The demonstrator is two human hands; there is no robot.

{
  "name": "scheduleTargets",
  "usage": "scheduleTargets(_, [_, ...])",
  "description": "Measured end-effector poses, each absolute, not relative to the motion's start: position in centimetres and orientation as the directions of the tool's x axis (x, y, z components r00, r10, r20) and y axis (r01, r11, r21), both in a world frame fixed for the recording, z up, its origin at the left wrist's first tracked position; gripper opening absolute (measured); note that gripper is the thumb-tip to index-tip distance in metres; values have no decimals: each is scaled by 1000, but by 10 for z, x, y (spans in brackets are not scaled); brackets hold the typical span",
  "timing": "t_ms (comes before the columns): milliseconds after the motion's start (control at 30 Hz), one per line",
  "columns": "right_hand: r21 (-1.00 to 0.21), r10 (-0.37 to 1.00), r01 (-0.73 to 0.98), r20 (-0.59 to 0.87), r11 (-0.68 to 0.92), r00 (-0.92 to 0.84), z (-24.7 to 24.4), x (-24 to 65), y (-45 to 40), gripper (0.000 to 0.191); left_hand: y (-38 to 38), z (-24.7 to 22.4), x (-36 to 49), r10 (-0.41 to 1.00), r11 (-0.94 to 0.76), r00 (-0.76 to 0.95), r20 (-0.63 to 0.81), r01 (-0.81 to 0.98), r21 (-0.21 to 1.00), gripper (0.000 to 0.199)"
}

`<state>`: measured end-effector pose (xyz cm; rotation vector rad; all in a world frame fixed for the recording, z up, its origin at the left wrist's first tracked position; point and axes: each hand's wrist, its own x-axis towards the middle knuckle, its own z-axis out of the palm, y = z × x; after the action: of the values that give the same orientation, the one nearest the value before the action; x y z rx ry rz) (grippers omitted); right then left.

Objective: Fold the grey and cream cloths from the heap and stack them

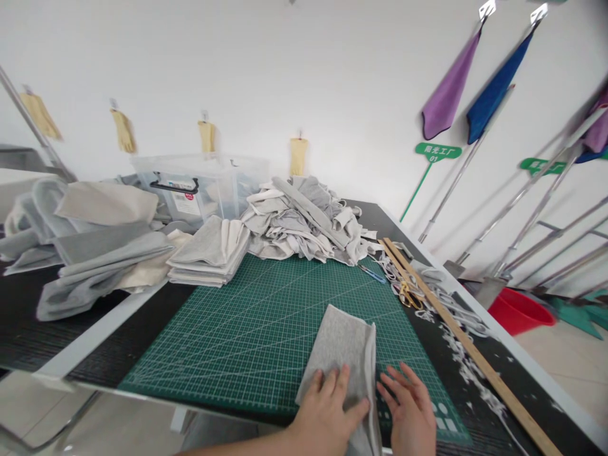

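Observation:
A folded piece of grey cloth [339, 342] lies on the green cutting mat [247, 329] near the table's front edge. My left hand [327, 408] rests flat on its lower part, fingers spread. Just right of the cloth, my right hand [408, 405] is held with fingers apart beside the cloth's folded right edge; I cannot tell whether it touches. Nothing is gripped in either hand. Farther back on the mat's left edge sits a neat stack of folded grey cloths [209, 250].
A loose heap of grey cloth [304, 218] covers the mat's far end, with a clear plastic box [190, 190] behind. More cloths [104, 240] pile at left. Along the right lie a wooden ruler [465, 339], a blue cutter [372, 273], yellow-handled scissors [409, 295] and fabric scraps.

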<state>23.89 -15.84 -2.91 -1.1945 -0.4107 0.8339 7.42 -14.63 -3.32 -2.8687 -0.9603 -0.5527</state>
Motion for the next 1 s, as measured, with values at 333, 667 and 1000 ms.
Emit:
scheduleTargets(333, [-948, 740, -317, -189, 34, 645, -32, 238, -153, 31, -89, 61, 27, 474, -662, 867, -152, 465, 588, 16])
scheduleTargets(667, [-977, 765, -214, -142, -5, 629, -41, 237, -152, 30, -1, 206, -120, 687, -495, 676, -267, 704, 508, 25])
scheduleTargets(1000, [-995, 773, -47, -96, -86, 627, -41, 235, -151, 36, 84, 318, -188, 853, -117, 96, 513, 993, 10, 40])
